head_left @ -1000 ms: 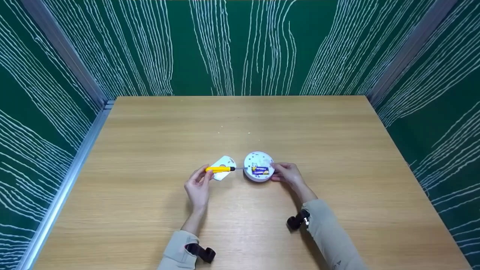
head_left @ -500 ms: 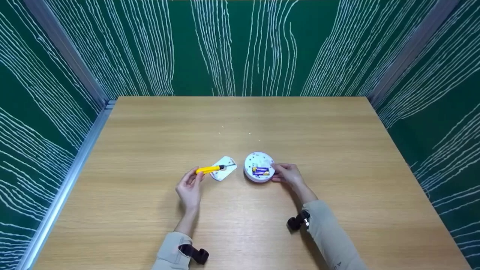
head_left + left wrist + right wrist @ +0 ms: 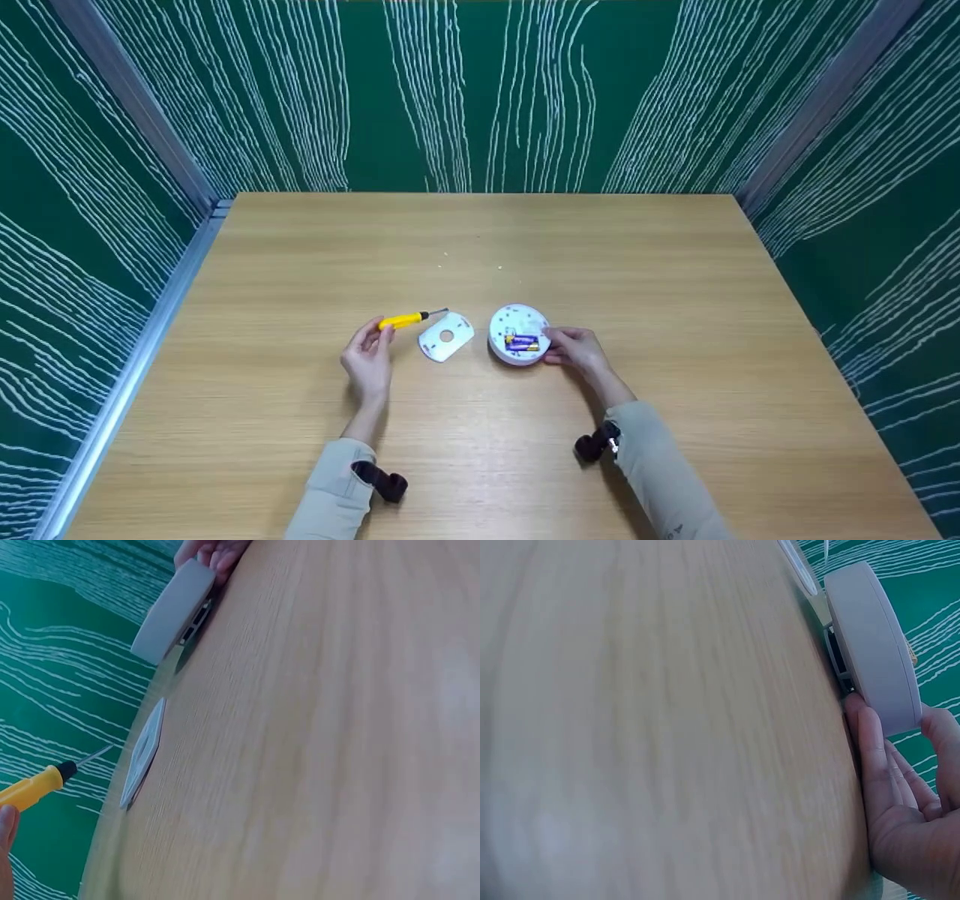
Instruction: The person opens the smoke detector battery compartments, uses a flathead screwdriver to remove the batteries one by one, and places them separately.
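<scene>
Pinched in my left hand (image 3: 367,361) is a yellow-handled screwdriver (image 3: 403,321), its metal shaft pointing right and slightly away, above the table. Its tip lies just beyond the upper left of a flat white mounting plate (image 3: 433,345) with a round central hole, which rests on the table. My right hand (image 3: 579,349) grips the right edge of a round white device (image 3: 517,319), resembling a smoke detector, thumb on top and fingers underneath. Two purple-and-gold batteries (image 3: 522,343) sit in its upward face. In the right wrist view the device (image 3: 874,645) shows its thick smooth side.
The wooden table (image 3: 300,255) spreads around both hands. A few tiny white bits (image 3: 500,268) lie beyond the device. Green walls (image 3: 495,97) with white wavy lines enclose the back and sides.
My left hand has drawn the screwdriver leftward, away from the device and across the plate, and its tip now points more away from me. My right hand and the device stay put.
</scene>
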The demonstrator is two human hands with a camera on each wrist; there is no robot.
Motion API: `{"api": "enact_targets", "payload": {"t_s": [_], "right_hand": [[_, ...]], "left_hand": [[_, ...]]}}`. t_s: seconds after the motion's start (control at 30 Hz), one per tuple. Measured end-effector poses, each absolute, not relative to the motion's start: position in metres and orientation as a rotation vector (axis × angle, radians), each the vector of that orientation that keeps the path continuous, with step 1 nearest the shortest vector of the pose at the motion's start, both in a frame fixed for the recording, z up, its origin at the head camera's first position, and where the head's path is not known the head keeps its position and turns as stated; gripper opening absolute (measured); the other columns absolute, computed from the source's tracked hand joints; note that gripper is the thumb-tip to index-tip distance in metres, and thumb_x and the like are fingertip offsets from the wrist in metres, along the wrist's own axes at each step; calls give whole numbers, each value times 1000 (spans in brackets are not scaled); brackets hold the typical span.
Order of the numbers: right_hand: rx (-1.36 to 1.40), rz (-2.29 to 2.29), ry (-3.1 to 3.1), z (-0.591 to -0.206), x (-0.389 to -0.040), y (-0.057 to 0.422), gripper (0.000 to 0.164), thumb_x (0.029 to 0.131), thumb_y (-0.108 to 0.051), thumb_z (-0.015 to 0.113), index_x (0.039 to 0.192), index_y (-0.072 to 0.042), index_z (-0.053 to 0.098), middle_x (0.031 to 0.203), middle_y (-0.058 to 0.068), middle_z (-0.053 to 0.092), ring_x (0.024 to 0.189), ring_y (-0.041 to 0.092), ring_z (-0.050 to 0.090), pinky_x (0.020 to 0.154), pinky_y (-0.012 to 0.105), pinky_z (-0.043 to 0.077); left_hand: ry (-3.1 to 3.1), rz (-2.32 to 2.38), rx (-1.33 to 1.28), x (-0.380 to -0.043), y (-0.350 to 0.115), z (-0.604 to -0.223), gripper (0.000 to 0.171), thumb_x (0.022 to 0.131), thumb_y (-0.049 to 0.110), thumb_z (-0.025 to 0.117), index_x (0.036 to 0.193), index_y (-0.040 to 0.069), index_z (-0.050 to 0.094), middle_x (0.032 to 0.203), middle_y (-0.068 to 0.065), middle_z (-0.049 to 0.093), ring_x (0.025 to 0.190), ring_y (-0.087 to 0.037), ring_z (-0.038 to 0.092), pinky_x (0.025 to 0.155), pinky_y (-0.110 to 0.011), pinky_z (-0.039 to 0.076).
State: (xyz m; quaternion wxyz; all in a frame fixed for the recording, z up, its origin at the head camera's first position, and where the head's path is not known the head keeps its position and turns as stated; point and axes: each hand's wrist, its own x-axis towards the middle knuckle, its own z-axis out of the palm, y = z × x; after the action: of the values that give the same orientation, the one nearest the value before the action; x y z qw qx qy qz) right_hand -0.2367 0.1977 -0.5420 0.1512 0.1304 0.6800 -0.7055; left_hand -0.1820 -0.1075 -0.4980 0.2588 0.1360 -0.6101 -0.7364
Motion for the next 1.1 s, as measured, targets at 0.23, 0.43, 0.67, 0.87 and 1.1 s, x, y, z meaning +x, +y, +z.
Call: {"api": "enact_targets", "payload": {"t_s": [0.23,0.43,0.67,0.87,1.1], "right_hand": [[376,-2013,1966,-544,-237,199,41,86,-11,56,115,15,48,71,7,62,57,14,61,60,26,52],[401,-2028,1942,-544,-237,198,42,85,-12,58,115,16,47,71,9,62,57,14,61,62,27,52],[393,-2033,1939,-543,-237,198,42,86,-11,57,116,16,46,73,9,62,57,14,61,62,27,53],[406,-2038,1937,-542,-237,198,40,86,-10,56,116,15,47,76,10,62,58,15,61,62,27,53],[393,-2048,1936,-543,-236,198,39,85,-9,55,114,15,49,75,7,61,61,13,60,61,25,52]], "left_hand": [[-1676,-1974,428,-203,-111,-516,29,76,-5,63,104,-12,58,96,-25,59,79,-17,59,70,-21,50],[-1683,-1969,477,-213,-110,-521,31,77,-3,64,106,-11,57,95,-21,59,82,-20,60,71,-23,50],[-1650,-2013,505,-220,-110,-523,31,78,-3,62,107,-12,56,98,-24,58,84,-22,59,72,-23,50],[-1674,-1960,501,-223,-109,-530,28,77,-1,64,103,-10,58,96,-21,60,85,-24,58,72,-24,50],[-1761,-1791,335,-225,-114,-545,20,74,2,69,91,-7,63,85,-19,62,76,-24,59,71,-27,50]]}}
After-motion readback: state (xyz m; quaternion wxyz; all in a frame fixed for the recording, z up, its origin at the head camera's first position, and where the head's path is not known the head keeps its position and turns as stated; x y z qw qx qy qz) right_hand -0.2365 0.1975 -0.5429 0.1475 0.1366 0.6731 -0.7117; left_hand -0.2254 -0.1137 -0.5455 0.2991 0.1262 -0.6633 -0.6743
